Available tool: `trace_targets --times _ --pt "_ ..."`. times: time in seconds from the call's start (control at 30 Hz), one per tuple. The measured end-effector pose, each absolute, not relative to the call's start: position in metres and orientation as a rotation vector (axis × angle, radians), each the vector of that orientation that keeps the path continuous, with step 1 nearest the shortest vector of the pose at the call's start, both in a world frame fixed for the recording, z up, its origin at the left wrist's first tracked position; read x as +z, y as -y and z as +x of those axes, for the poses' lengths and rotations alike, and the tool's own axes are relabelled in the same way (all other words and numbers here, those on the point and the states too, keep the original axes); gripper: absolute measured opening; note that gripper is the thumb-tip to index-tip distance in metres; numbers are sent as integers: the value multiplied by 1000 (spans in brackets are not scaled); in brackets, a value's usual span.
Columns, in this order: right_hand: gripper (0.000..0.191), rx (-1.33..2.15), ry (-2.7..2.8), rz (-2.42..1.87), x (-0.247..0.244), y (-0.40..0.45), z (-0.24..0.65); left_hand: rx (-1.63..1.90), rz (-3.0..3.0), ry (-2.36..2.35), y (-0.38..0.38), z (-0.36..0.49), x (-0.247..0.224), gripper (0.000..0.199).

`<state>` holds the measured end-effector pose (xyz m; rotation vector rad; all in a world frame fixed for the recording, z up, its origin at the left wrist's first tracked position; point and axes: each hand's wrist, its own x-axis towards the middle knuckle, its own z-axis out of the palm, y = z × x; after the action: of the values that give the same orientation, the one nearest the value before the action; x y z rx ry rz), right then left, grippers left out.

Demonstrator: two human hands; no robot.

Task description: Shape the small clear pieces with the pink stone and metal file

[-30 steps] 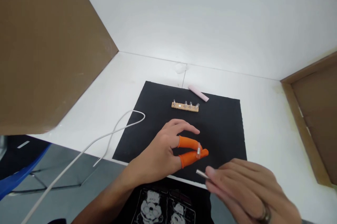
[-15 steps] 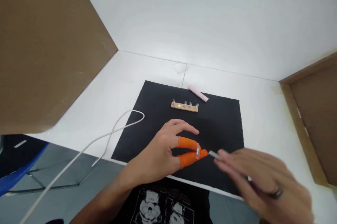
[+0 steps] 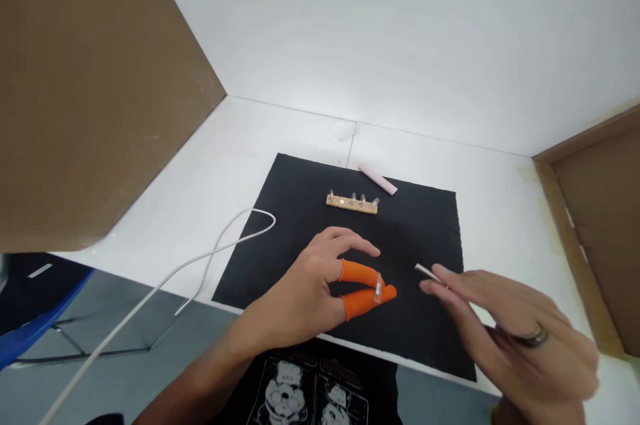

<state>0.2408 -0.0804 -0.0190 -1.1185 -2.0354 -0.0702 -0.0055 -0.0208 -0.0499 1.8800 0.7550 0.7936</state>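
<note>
My left hand (image 3: 320, 285) wears orange finger cots on its thumb and index finger. Between those two tips it pinches a small clear piece that looks like a false nail (image 3: 379, 288), with a whitish patch on it. To the right, my right hand (image 3: 515, 332) grips a thin, flat, pale stick (image 3: 429, 273), perhaps a nail file, its end pointing left and apart from the clear piece. Beyond my hands lies a narrow tan strip (image 3: 351, 206) bearing several similar clear pieces standing up and one bare white dot.
A pink bar (image 3: 378, 179) lies across the far edge of the black mat (image 3: 295, 192). A white cable (image 3: 200, 256) loops onto the mat's left side. Brown panels stand at the left (image 3: 100, 98) and right (image 3: 600, 212), with a white wall behind.
My right hand has drawn the stick away to the right and slightly up, off from the clear piece. My left hand has stayed nearly still, still pinching.
</note>
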Motion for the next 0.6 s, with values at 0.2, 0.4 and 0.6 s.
trace_targets --times 0.2,0.4,0.6 --pt "13 101 2156 -1043 -16 84 229 779 1887 -757 20 -5 -50 5" --pt "29 -24 2064 -1105 -24 76 243 783 1883 -768 21 -6 -52 4" --pt "9 119 2151 -1078 -20 90 227 783 1878 -767 18 -4 -51 4"
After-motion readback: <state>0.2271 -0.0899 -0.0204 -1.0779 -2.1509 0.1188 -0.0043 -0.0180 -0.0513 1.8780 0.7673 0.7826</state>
